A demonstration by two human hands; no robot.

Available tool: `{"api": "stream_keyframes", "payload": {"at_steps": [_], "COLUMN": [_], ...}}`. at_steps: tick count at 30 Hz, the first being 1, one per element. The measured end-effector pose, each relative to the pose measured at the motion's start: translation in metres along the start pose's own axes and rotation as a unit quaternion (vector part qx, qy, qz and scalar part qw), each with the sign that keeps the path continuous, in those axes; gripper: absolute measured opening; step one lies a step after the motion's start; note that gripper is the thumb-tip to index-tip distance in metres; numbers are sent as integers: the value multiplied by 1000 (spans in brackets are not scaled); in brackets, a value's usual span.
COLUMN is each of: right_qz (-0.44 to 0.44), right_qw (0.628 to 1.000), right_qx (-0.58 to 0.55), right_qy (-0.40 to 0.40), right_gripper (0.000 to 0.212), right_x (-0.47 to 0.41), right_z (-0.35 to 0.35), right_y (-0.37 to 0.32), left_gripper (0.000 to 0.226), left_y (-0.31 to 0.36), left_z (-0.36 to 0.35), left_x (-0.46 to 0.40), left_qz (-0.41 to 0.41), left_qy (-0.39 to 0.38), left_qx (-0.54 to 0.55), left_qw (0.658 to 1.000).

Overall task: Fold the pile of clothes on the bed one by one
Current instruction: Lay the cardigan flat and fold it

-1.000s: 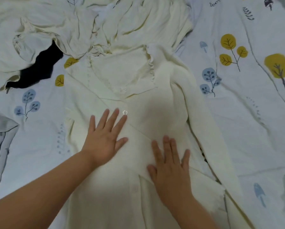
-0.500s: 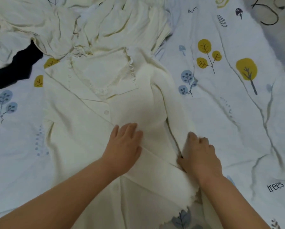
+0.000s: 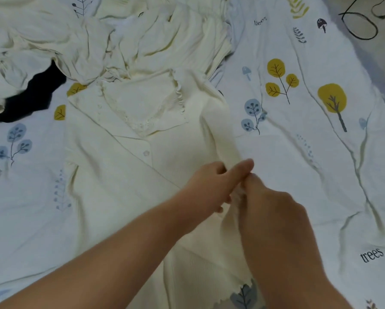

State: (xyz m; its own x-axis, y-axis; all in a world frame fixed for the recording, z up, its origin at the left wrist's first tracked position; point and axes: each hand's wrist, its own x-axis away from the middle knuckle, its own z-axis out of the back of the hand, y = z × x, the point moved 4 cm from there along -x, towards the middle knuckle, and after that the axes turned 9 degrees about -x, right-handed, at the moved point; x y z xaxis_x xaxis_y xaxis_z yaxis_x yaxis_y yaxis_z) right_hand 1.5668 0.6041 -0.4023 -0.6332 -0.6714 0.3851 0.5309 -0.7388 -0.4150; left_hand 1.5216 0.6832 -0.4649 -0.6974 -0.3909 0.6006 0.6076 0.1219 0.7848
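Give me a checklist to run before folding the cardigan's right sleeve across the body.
1. Cardigan lies flat, front up: ok.
2. Left hand grips the sleeve: ok.
3. Right hand grips the sleeve: cannot tell, fingers hidden.
4. Other sleeve already folded across the body: ok.
5. Pile clear of the cardigan: not ok, it touches the collar.
6. Sheet beside the sleeve is smooth: not ok, creased.

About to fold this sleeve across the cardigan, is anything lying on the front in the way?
Nothing visible: both hands hold the sleeve, and the cream cardigan front lies bare.
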Motion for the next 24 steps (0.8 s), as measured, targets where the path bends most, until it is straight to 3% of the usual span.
{"api": "stream_keyframes", "payload": {"at_steps": [2, 6, 10, 11, 13, 17, 20, 21, 24], "right_qz": [56, 105, 95, 88, 83, 83, 123, 142, 183], "right_qw": [998, 987, 984, 981, 978, 983, 973, 967, 940], "right_qx": [-29, -113, -14, 22, 61, 33, -6, -27, -86], "right_qy": [10, -39, -153, -173, -181, -163, -193, -208, -274], "right_gripper": [18, 29, 53, 55, 54, 48, 43, 42, 37], "right_x": [6, 6, 5, 6, 7, 7, 12, 17, 31], "right_z": [-7, -43, -106, -120, -138, -147, -148, -148, -150], "right_y": [-18, -29, -15, -12, -10, -20, -37, -45, -61], "left_gripper": [20, 16, 9, 17, 39, 67, 58, 45, 19], "left_y": [0, -29, -90, -102, -117, -115, -114, -115, -123], "left_z": [17, 70, 117, 120, 120, 109, 97, 99, 117], "left_x": [3, 9, 8, 8, 12, 21, 22, 22, 28], "left_qz": [8, 38, 129, 152, 181, 147, 120, 109, 76], "left_qy": [15, 71, 256, 284, 296, 295, 274, 286, 308], "left_qx": [61, 142, 24, -9, -54, -133, -185, -159, 91], "left_qw": [998, 986, 958, 947, 936, 935, 936, 939, 944]}}
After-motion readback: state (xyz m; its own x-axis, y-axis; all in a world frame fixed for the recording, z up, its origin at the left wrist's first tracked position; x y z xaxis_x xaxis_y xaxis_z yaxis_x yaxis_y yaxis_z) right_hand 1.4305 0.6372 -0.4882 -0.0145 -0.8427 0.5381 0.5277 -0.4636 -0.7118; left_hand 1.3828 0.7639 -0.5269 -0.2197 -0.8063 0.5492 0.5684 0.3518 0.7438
